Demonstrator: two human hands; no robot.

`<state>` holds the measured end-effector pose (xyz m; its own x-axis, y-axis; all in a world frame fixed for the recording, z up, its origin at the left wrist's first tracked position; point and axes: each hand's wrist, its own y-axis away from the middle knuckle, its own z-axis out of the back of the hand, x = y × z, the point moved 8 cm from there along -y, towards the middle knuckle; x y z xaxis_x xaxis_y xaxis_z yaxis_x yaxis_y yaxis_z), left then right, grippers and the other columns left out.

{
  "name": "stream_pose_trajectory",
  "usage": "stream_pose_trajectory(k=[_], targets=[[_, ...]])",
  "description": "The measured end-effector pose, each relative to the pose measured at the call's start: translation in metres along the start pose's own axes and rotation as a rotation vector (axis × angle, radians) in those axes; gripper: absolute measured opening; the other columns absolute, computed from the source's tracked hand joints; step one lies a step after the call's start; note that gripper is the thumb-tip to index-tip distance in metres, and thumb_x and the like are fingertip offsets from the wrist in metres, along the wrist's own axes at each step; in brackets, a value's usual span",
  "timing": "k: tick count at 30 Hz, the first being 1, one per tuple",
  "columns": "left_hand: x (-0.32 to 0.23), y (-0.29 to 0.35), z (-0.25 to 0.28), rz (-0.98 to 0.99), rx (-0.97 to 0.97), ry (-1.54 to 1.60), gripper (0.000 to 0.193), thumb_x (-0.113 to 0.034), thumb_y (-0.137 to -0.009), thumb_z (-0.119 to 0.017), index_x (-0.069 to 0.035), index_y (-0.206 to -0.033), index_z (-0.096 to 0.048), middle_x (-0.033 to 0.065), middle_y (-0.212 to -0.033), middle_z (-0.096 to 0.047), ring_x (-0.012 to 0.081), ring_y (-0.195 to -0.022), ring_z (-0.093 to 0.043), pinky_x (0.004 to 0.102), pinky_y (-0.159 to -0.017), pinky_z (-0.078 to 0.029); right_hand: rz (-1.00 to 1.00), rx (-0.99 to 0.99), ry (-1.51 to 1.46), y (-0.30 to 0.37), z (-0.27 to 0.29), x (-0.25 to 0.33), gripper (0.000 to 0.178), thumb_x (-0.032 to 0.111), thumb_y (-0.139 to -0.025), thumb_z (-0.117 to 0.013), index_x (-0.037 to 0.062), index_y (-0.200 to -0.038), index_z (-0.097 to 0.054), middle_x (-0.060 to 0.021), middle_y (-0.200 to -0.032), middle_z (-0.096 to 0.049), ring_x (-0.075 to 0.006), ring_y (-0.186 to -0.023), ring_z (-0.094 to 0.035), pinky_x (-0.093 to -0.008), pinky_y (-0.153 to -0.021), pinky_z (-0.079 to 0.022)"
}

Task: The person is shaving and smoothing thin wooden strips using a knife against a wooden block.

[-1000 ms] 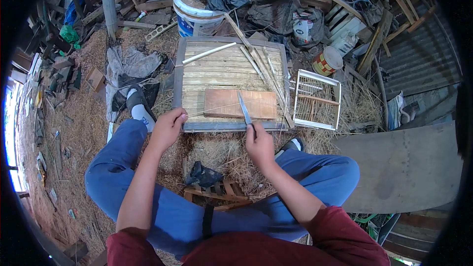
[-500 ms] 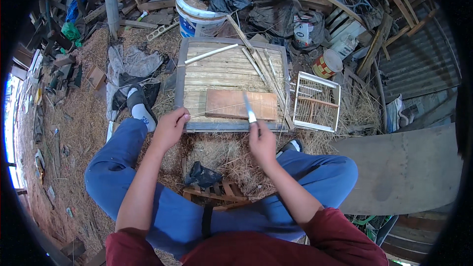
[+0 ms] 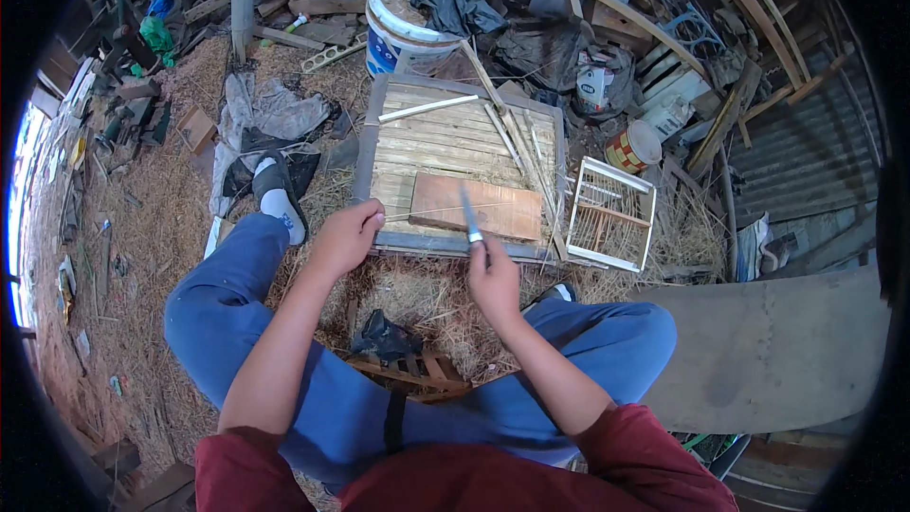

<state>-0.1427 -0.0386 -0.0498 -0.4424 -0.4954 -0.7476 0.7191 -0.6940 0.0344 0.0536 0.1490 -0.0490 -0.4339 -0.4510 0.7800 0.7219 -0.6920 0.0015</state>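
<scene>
My right hand (image 3: 493, 277) is wrapped round the handle of a knife (image 3: 470, 215), whose blade points away from me over a reddish wooden board (image 3: 512, 215). At the near left corner of the slatted table my left hand (image 3: 349, 237) pinches the end of a thin pale strip (image 3: 403, 216). This strip stretches to the right across the board, passing by the blade. Whether blade and strip touch, I cannot tell. The board lies flat on the slatted wooden tabletop (image 3: 403, 147), which has a grey frame.
Several sticks (image 3: 502, 137) and a white strip (image 3: 428, 108) lie on the tabletop. To its right leans a small white-framed cage with thin bars (image 3: 580, 218). Behind stand a white-and-blue bucket (image 3: 384, 49) and a red-and-yellow tin (image 3: 626, 150). Straw covers the ground (image 3: 161, 256).
The whole view has shifted slightly, so the table sits a little further right and lower. The knife has moved slightly toward my left hand along the strip; both hands keep their hold.
</scene>
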Motion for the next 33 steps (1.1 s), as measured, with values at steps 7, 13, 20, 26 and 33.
stream_pose_trajectory(k=[7,13,20,26,33], targets=[[0.000,-0.001,-0.002,0.010,0.013,0.019,0.018,-0.026,-0.103,-0.059,-0.009,-0.107,-0.065,0.0205,-0.093,-0.070,0.0432,-0.090,-0.068,0.0502,-0.078,-0.052,-0.078,-0.103,0.064,-0.016,0.021,-0.039,0.027,0.025,-0.107,-0.056,-0.0003,-0.105,-0.065,-0.0285,-0.082,-0.066,-0.0457,-0.081,-0.069,-0.0488,-0.070,-0.051],[0.008,0.004,0.001,0.016,-0.031,-0.033,0.018,-0.028,-0.103,-0.057,-0.013,-0.107,-0.066,0.0189,-0.095,-0.072,0.0431,-0.091,-0.069,0.0545,-0.078,-0.053,-0.043,0.038,0.103,0.014,-0.026,0.020,0.027,0.027,-0.106,-0.058,0.0015,-0.105,-0.065,-0.0281,-0.081,-0.067,-0.0474,-0.077,-0.069,-0.0503,-0.067,-0.052],[0.010,0.002,0.005,0.020,-0.031,0.075,0.020,-0.027,-0.102,-0.059,-0.009,-0.107,-0.067,0.0208,-0.097,-0.072,0.0438,-0.095,-0.069,0.0527,-0.082,-0.052,0.069,0.088,0.003,0.019,-0.045,0.032,0.027,0.029,-0.107,-0.057,0.0031,-0.106,-0.064,-0.0255,-0.076,-0.065,-0.0430,-0.068,-0.065,-0.0479,-0.063,-0.049],[-0.010,0.009,0.074,-0.054,-0.174,-0.008,0.020,-0.025,-0.098,-0.063,-0.006,-0.102,-0.069,0.0200,-0.095,-0.070,0.0425,-0.092,-0.068,0.0509,-0.080,-0.052,0.286,0.022,0.152,-0.062,0.013,0.082,0.021,0.023,-0.103,-0.060,0.0044,-0.110,-0.067,-0.0259,-0.088,-0.070,-0.0443,-0.083,-0.069,-0.0501,-0.075,-0.052],[-0.047,0.027,0.134,-0.114,-0.326,0.023,0.011,-0.016,-0.092,-0.070,-0.006,-0.098,-0.070,0.0158,-0.090,-0.065,0.0371,-0.084,-0.066,0.0465,-0.076,-0.052,0.544,0.207,0.464,-0.147,0.025,0.081,0.022,0.023,-0.097,-0.066,0.0057,-0.108,-0.074,-0.0213,-0.096,-0.074,-0.0413,-0.093,-0.070,-0.0494,-0.084,-0.055]])
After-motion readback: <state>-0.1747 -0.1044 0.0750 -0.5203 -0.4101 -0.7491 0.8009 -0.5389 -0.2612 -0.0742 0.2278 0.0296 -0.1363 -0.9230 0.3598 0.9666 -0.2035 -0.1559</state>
